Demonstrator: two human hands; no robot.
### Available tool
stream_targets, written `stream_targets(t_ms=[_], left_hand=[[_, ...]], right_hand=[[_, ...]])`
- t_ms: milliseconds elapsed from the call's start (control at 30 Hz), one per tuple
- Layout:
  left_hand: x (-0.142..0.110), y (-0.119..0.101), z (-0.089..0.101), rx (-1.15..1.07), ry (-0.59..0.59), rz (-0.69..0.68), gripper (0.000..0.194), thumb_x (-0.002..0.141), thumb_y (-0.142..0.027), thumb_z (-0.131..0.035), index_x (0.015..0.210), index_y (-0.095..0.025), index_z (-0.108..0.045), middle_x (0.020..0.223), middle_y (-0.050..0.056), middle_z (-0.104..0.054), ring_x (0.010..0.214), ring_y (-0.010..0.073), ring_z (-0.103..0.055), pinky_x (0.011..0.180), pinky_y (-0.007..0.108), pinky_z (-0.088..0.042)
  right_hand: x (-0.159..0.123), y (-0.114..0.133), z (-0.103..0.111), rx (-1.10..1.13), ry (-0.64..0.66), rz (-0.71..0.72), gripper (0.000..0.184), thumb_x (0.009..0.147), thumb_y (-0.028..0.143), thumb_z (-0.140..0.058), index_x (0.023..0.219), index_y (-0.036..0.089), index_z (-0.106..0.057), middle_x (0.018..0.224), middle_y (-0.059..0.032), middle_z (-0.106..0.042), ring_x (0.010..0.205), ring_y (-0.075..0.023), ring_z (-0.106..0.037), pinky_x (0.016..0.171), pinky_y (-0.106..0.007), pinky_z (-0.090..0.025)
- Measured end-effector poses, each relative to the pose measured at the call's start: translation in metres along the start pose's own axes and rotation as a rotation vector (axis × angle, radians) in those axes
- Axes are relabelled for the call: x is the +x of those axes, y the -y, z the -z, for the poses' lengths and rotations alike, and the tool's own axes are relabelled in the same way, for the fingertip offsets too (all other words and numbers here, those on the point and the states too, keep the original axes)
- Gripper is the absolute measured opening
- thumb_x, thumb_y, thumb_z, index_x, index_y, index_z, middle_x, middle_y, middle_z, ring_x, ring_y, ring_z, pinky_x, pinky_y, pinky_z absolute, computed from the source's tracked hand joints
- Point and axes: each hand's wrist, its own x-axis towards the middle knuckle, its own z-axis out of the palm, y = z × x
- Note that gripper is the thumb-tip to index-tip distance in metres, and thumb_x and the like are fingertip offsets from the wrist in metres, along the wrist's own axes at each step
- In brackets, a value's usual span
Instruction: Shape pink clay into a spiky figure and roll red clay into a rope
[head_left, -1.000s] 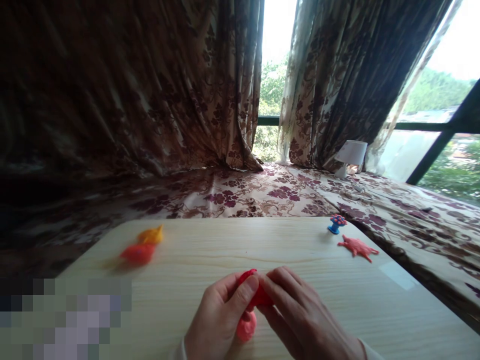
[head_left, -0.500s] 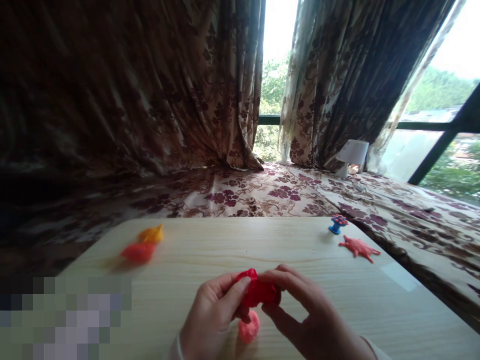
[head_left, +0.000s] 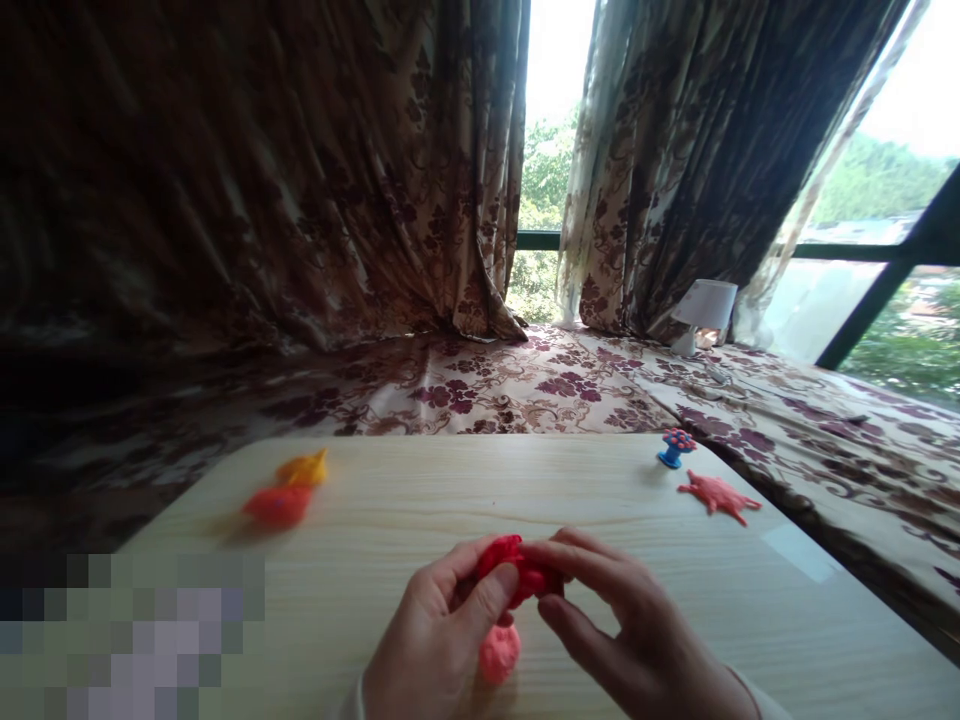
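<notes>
A soft red lump of modelling clay (head_left: pixel 531 582) is between my two hands above the table. My left hand (head_left: pixel 439 630) grips its left side, with the thumb laid across the front. Fingertips of my right hand (head_left: pixel 630 615) press on its right end from above, while that thumb sits just below. Part of the lump is covered by the fingers. Directly beneath, a rounded pink clay piece (head_left: pixel 499 656) rests on the pale wooden table (head_left: pixel 420 480), its top partly hidden by my left hand.
At the table's far left lie a blurred orange-red piece (head_left: pixel 277 507) and a yellow piece (head_left: pixel 304 468) with a pointed tip. Far right stand a blue stemmed figure (head_left: pixel 676 449) with a red-dotted top and a flat pink shape (head_left: pixel 720 497) with limbs. A white lamp (head_left: pixel 705 305) is beyond.
My left thumb has slid right and slightly down over the red clay, covering more of it. The right thumb has shifted a little right. The pieces on the table stay put.
</notes>
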Motion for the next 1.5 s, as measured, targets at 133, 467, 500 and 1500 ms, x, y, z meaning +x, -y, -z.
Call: stream_targets(t_ms=[133,467,500,1500], left_hand=[[-0.002,-0.003,-0.001,-0.014,-0.011,0.006,0.03,0.076,-0.035,-0.064,0.097,-0.015,-0.071,0.071,0.005,-0.066,0.067,0.015,-0.054,0.064,0.024,-0.044],[-0.002,0.002,-0.003,-0.152,-0.122,-0.006,0.026,0.064,-0.029,-0.076,0.086,-0.018,-0.07,0.071,0.002,-0.068,0.066,0.015,-0.06,0.062,0.024,-0.048],[-0.001,0.004,-0.003,-0.193,-0.136,0.011,0.025,0.062,-0.028,-0.077,0.083,-0.018,-0.069,0.069,0.002,-0.069,0.064,0.0145,-0.061,0.062,0.024,-0.049],[0.003,0.014,0.006,-0.395,-0.101,0.124,0.019,0.064,-0.028,-0.076,0.072,-0.013,-0.067,0.066,0.005,-0.071,0.058,0.0138,-0.063,0.057,0.024,-0.05]], right_hand=[[0.001,-0.001,0.001,0.25,0.034,-0.181,0.008,0.084,0.022,-0.059,0.09,0.019,-0.063,0.084,-0.005,-0.069,0.076,-0.0172,-0.065,0.069,-0.028,-0.053],[0.002,-0.004,-0.004,0.386,0.137,-0.355,0.019,0.087,0.033,-0.055,0.089,0.015,-0.061,0.074,-0.0032,-0.066,0.068,-0.0144,-0.061,0.06,-0.024,-0.048],[0.002,-0.002,-0.004,0.382,0.144,-0.358,0.018,0.087,0.032,-0.054,0.087,0.015,-0.061,0.074,-0.003,-0.065,0.068,-0.0142,-0.06,0.06,-0.023,-0.048],[-0.005,0.001,-0.003,-0.286,0.03,0.128,0.054,0.077,0.021,-0.065,0.125,0.025,-0.043,0.099,-0.0059,-0.063,0.083,-0.0195,-0.062,0.07,-0.027,-0.054]])
